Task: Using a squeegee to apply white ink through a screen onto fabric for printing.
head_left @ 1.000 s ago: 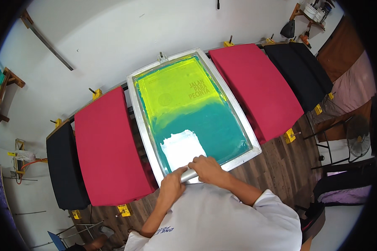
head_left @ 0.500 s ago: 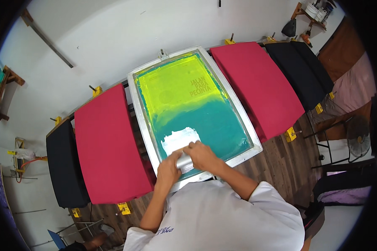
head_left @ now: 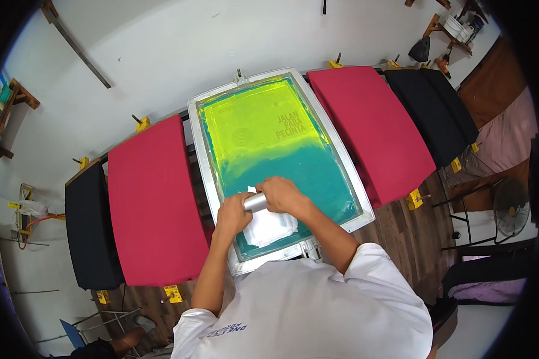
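Note:
Both of my hands grip a silver-handled squeegee (head_left: 256,202) over a screen-printing frame. My left hand (head_left: 233,213) is wrapped round its left end and my right hand (head_left: 283,194) round its right end. The blade below is hidden. White ink (head_left: 272,229) covers a patch of the mesh on my side of the squeegee, with a little showing beyond it. Teal (head_left: 305,170) fills the near part of the screen and yellow-green (head_left: 248,113) the far part, where faint lettering and a round mark show. An aluminium frame (head_left: 363,198) surrounds the mesh.
Red fabric-covered boards (head_left: 150,206) (head_left: 371,131) flank the frame, with black boards (head_left: 90,227) (head_left: 428,113) beyond them. Yellow clamps (head_left: 414,199) stick out at board ends. A fan (head_left: 511,206) stands at right. Another person's leg (head_left: 126,342) shows at lower left.
Both hands have pushed the squeegee away from my body, up the screen. The white ink patch now shows mostly on the near side of it. The view has shifted slightly.

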Available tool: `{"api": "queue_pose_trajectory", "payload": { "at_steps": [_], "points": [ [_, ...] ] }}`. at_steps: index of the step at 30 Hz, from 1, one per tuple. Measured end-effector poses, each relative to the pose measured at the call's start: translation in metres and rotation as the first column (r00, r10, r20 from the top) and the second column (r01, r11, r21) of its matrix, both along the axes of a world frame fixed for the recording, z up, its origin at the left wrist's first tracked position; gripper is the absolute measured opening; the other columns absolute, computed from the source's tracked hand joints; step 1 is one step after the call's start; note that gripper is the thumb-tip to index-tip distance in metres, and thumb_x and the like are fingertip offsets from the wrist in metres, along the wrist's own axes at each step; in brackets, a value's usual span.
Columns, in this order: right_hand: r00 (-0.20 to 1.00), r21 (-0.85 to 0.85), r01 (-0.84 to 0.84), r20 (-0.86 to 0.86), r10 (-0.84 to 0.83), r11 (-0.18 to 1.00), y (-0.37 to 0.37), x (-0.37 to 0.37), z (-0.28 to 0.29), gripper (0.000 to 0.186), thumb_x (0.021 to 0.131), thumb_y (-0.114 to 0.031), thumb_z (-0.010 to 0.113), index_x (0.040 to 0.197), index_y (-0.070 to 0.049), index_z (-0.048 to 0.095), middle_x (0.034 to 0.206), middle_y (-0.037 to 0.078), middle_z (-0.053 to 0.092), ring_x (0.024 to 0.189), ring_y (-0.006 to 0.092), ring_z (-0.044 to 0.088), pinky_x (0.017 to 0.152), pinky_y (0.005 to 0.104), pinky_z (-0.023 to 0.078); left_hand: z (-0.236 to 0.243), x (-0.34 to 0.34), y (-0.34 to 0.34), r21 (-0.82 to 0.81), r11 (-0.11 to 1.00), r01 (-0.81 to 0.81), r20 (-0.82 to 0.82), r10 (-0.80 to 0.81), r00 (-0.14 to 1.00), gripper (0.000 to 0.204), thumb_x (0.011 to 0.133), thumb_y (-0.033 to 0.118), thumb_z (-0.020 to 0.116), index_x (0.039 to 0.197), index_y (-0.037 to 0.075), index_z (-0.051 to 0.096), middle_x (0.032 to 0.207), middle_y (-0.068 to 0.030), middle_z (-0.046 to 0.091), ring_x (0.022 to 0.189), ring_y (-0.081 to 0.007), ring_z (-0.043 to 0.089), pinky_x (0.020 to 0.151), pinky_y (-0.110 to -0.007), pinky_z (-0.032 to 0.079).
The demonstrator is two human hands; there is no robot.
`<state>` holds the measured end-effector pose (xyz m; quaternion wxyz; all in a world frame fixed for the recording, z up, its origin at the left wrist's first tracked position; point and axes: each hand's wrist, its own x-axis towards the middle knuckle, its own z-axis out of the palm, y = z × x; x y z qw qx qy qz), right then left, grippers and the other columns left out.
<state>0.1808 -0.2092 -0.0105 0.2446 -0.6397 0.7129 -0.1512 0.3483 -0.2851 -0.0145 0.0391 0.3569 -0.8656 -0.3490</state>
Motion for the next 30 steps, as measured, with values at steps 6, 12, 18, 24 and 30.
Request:
{"api": "queue_pose_trajectory", "payload": {
  "at_steps": [6,12,18,24,30],
  "points": [
    [0.999,-0.085,0.024,-0.041,-0.028,0.996,0.041,0.022,-0.012,0.031,0.066,0.002,0.068,0.097,-0.003,0.067,0.093,0.019,0.065,0.088,0.0387,0.063,0.075,0.0476,0.055,-0.006,0.022,0.038,-0.056,0.998,0.025,-0.118,-0.031,0.993,0.046,0.068,-0.005,0.063,0.113,0.006,0.065,0.100,-0.0215,0.070,0.088,-0.0410,0.067,0.079,-0.047,0.054],
    [0.999,0.097,0.045,0.002,-0.046,0.994,0.088,0.044,0.003,0.035,0.066,0.003,0.066,0.100,-0.003,0.067,0.101,0.015,0.064,0.098,0.0363,0.060,0.082,0.0456,0.053,0.004,0.043,0.083,0.010,0.997,0.078,-0.096,-0.077,0.992,0.049,0.066,-0.005,0.065,0.114,0.005,0.065,0.108,-0.0151,0.068,0.093,-0.0370,0.067,0.079,-0.045,0.055],
    [0.999,0.083,-0.044,-0.008,0.045,0.996,0.062,0.022,0.021,0.030,0.066,0.001,0.067,0.095,-0.006,0.071,0.088,0.018,0.067,0.087,0.0384,0.066,0.075,0.0480,0.054,0.020,0.028,0.055,0.095,0.991,0.098,-0.031,-0.096,0.995,0.049,0.069,-0.001,0.062,0.115,0.013,0.070,0.100,-0.0189,0.070,0.091,-0.0392,0.067,0.082,-0.046,0.055],
    [1.000,0.096,-0.013,-0.027,0.016,0.995,0.011,0.000,0.005,0.029,0.065,0.001,0.067,0.094,-0.005,0.069,0.091,0.016,0.067,0.088,0.0379,0.066,0.075,0.0471,0.054,-0.004,0.003,0.013,-0.016,0.999,0.048,-0.040,-0.049,0.998,0.042,0.067,-0.005,0.061,0.105,0.007,0.073,0.098,-0.0197,0.070,0.087,-0.0405,0.067,0.081,-0.046,0.054],
    [0.999,0.042,0.044,-0.008,-0.043,0.998,0.069,0.032,0.003,0.037,0.064,0.004,0.067,0.100,-0.004,0.065,0.098,0.013,0.064,0.095,0.0356,0.060,0.081,0.0464,0.053,-0.011,0.031,0.071,-0.022,1.000,0.014,-0.107,-0.017,0.994,0.048,0.067,-0.007,0.064,0.114,0.006,0.063,0.100,-0.0159,0.069,0.088,-0.0364,0.068,0.076,-0.045,0.055]
  ]
}}
